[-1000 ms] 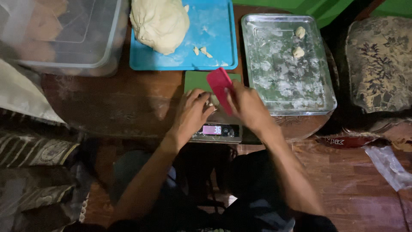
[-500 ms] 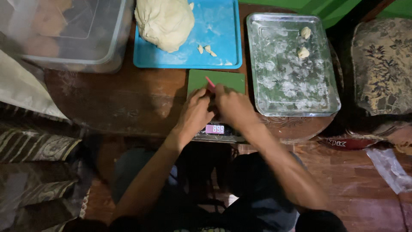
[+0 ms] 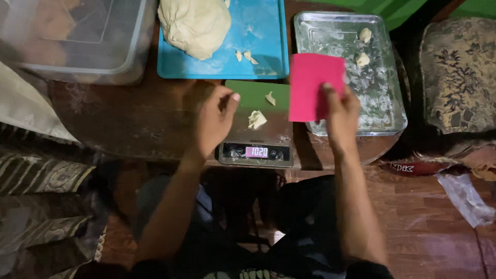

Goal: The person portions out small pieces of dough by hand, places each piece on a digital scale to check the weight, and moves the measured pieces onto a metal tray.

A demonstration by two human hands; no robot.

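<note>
Gripping pink scraper (image 3: 315, 87), rt hand (image 3: 338, 111); lt hand (image 3: 213, 121) spread by scale (image 3: 257, 135); dough bits in tray (image 3: 385, 111).

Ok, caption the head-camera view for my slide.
Right hand holds a pink scraper by the floured tray; left hand hovers beside a dough piece on the scale.

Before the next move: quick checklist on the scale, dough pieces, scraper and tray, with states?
1. Dough piece sits on the scale: ok.
2. Scale display lit: ok.
3. Left hand off the dough piece: ok, it hovers beside it with an open grip.
4. Right hand has a firm grip on the pink scraper: ok, fingers pinch its lower edge.
5. Metal tray has free floured space: ok, only two dough balls at its far end.
6. Small scrap on the green board clear of the scale: cannot tell.
</note>
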